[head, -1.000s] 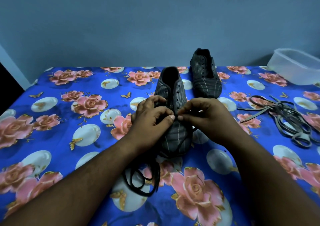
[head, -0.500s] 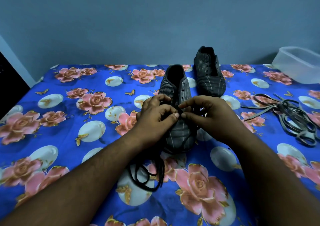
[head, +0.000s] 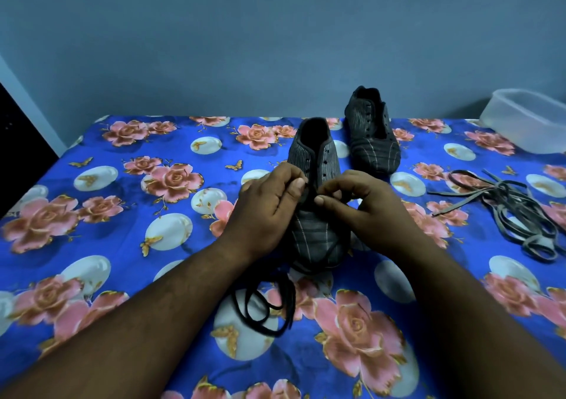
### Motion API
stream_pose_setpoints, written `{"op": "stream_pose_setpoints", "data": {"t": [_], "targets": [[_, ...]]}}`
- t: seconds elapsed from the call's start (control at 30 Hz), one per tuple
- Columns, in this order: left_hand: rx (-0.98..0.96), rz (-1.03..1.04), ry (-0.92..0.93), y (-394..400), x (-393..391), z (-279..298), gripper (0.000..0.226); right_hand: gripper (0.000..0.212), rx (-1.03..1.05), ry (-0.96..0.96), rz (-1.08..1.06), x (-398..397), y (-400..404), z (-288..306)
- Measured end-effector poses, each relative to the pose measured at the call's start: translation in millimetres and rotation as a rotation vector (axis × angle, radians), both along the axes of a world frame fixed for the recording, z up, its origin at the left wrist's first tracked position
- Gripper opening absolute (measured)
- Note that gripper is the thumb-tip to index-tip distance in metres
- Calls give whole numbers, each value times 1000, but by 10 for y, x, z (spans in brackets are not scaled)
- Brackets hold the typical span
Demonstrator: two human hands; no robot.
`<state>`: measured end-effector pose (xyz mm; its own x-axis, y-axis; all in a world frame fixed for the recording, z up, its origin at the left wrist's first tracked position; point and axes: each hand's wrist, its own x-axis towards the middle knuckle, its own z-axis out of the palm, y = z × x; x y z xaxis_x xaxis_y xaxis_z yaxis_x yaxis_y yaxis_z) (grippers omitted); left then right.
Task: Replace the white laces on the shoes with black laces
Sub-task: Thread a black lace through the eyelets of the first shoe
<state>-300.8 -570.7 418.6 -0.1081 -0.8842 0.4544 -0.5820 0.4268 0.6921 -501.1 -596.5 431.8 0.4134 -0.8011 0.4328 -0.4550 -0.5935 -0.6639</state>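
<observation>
A grey striped shoe stands in the middle of the floral cloth, toe towards me. My left hand pinches the black lace at the shoe's left eyelets, and my right hand pinches the lace just right of the tongue. The black lace runs over the toe and coils loosely on the cloth in front of the shoe. A second grey shoe without laces sits behind and to the right. The removed pale laces lie in a tangle at the right.
A blue cloth with pink roses covers the surface. A translucent plastic tub stands at the far right corner by the blue-grey wall. The cloth's left edge drops to a dark gap at the far left.
My fingertips, pressed together over the shoe before, have parted slightly, and the left hand has shifted up along the eyelets. The view has tilted a little.
</observation>
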Motion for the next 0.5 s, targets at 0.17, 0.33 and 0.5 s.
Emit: {"op": "stream_pose_setpoints", "data": {"t": [0.17, 0.33, 0.5], "targets": [[40, -103, -196, -30, 116, -30, 51, 10, 129, -256, -24, 71, 37, 73], [81, -115, -204, -35, 120, -65, 61, 17, 323, -852, -222, -227, -68, 259], [89, -118, -197, -40, 122, -86, 63, 22, 387, -993, -612, -694, -272, 250]]}}
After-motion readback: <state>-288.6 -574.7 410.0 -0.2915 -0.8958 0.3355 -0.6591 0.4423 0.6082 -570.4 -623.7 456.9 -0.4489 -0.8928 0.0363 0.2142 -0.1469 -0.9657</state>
